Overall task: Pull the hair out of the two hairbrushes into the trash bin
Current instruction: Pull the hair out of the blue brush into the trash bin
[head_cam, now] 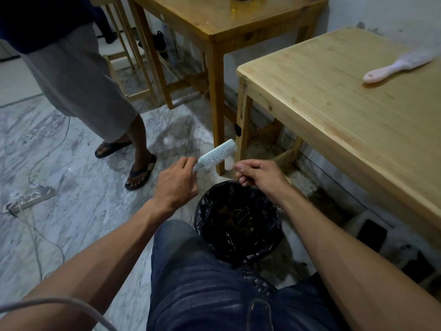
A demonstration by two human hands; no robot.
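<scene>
My left hand [175, 182] grips the handle of a pale blue hairbrush [216, 153], held bristles toward me above the far rim of the trash bin. My right hand [256, 174] is pinched shut just right of the brush head, over the bin; whether hair is between its fingers is too fine to tell. The trash bin [202, 218] stands on the floor between my knees, lined with a black bag, with brownish clumps inside. A second hairbrush [398, 65], pink and white, lies on the wooden table at the right.
The light wooden table [346, 120] fills the right side; another wooden table [214, 22] stands behind. A person in grey shorts and sandals [140, 172] stands at the left. A power strip [28, 199] and cables lie on the marble floor.
</scene>
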